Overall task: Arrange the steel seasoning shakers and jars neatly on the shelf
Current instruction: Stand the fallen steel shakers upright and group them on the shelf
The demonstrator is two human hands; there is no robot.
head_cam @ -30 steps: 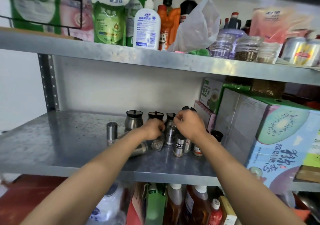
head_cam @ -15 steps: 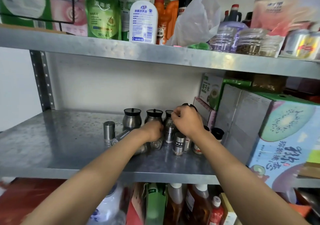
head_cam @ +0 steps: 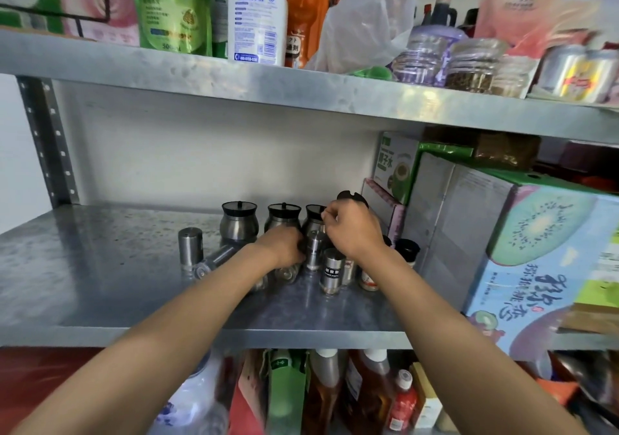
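Both hands reach into the shaker cluster at shelf [head_cam: 100,287] centre — left hand [head_cam: 283,247] curls round a small steel shaker [head_cam: 315,253]; right hand [head_cam: 351,227], at 1 o'clock, fingers curled — grasp unclear.

— Somebody's pantry, is it?
— Looks like a home storeroom. Galvanised metal shelving [head_cam: 301,314], a hand-wash bottle [head_cam: 257,15] and refill pouches [head_cam: 172,9] up top, sauce bottles [head_cam: 368,391] below, a kiwi fruit carton [head_cam: 542,267], steel seasoning jars [head_cam: 239,222] at the back.
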